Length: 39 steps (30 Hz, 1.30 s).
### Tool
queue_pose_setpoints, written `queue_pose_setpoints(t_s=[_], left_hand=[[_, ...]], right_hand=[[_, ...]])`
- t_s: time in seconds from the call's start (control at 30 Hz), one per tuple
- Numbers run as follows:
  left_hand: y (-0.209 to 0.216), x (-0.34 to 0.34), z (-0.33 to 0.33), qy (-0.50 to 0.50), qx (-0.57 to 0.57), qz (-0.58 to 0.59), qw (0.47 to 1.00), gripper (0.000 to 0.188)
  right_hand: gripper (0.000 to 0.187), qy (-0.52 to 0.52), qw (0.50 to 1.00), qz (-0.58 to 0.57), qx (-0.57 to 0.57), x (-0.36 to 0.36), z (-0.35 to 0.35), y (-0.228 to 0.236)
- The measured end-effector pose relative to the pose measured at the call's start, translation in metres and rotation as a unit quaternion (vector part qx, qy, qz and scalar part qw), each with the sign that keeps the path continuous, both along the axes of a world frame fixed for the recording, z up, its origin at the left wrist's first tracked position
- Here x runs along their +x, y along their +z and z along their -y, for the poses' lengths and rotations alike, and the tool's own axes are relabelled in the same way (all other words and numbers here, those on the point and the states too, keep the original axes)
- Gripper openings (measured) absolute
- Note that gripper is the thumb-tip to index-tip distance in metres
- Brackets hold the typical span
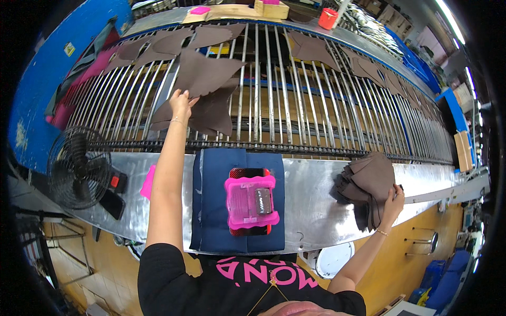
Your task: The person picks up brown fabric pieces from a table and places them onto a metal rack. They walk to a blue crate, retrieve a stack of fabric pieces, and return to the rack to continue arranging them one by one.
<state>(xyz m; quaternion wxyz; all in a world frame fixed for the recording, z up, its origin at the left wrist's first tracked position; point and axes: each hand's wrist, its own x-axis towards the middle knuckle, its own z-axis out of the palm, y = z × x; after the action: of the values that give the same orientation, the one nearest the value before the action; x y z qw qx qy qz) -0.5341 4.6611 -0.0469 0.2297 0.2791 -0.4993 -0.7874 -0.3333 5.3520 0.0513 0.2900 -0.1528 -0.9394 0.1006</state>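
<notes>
at centre right, the brown stack [371, 176] has layers too tightly overlapped to count. left of centre, the brown piece [205, 71] at the left hand [183, 104] partly hides others below. the person's head [303, 308] is cut off by the bottom edge. upper-right background shelves [392, 21] blur.

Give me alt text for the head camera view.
A person's left hand holds a brown piece over metal bars, while the right hand touches a stack of similar pieces on a metal table. Between the arms, a pink holder sits over dark blue cloth.
</notes>
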Motion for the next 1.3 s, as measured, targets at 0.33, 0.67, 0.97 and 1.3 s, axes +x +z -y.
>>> queue_pose_setpoints(t_s=[0.33, 0.67, 0.97, 1.3], left_hand=[[-0.013, 0.021, 0.015, -0.03, -0.189, 0.162, 0.968, 0.089], [0.071, 0.129, -0.009, -0.131, -0.295, 0.102, 0.941, 0.076], [0.151, 0.198, -0.111, -0.214, -0.464, -0.034, 0.859, 0.063], [0.217, 0.237, -0.144, -0.349, -0.338, -0.096, 0.869, 0.035]], right_hand=[[0.053, -0.154, 0.979, 0.12, -0.052, 0.035, -0.029, -0.039], [0.055, -0.25, 0.96, 0.121, 0.042, 0.02, -0.022, -0.026], [0.037, 0.054, 0.994, 0.082, -0.043, 0.045, 0.091, 0.111], [0.047, 0.434, 0.815, -0.081, -0.375, 0.028, 0.219, 0.079]])
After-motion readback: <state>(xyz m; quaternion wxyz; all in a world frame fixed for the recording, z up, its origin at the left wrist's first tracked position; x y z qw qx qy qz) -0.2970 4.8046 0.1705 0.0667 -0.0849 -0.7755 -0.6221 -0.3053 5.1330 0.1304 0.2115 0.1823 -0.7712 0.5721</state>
